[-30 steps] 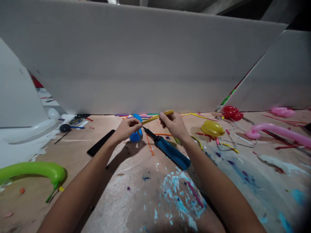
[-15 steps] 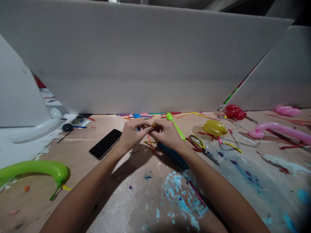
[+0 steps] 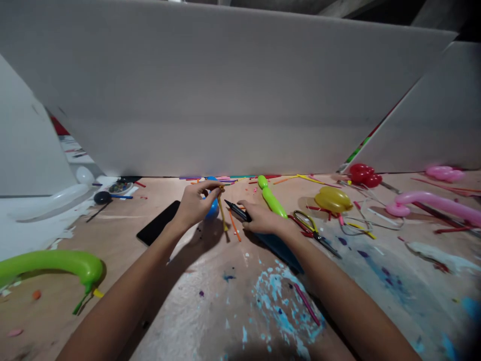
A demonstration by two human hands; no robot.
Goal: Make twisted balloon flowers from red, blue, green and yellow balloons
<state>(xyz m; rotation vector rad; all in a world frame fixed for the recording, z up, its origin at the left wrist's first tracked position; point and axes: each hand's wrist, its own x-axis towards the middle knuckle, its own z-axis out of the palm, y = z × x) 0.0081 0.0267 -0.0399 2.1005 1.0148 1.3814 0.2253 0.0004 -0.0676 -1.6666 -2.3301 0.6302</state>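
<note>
My left hand (image 3: 197, 203) pinches the end of a limp yellow balloon (image 3: 223, 215), which hangs down from the fingertips. My right hand (image 3: 261, 216) is closed around the front of a blue hand balloon pump (image 3: 278, 248). The pump's pointed black nozzle (image 3: 236, 209) sticks out toward the left hand, apart from the yellow balloon. Part of the pump's body is hidden under my right forearm. Behind my left fingers a blue inflated balloon (image 3: 212, 209) shows in part. An orange uninflated balloon (image 3: 235, 225) lies between the hands.
A black phone (image 3: 160, 223) lies left of my left hand. Scissors (image 3: 317, 233), a green balloon (image 3: 273, 201) and a yellow inflated balloon (image 3: 332, 199) are on the right. A long green balloon (image 3: 56, 265) lies at left. A white panel (image 3: 225, 100) stands behind.
My hands, together at the yellow balloon before, have parted. The right has let go of it, moved down and taken hold of the pump; the left still pinches the balloon, which now hangs.
</note>
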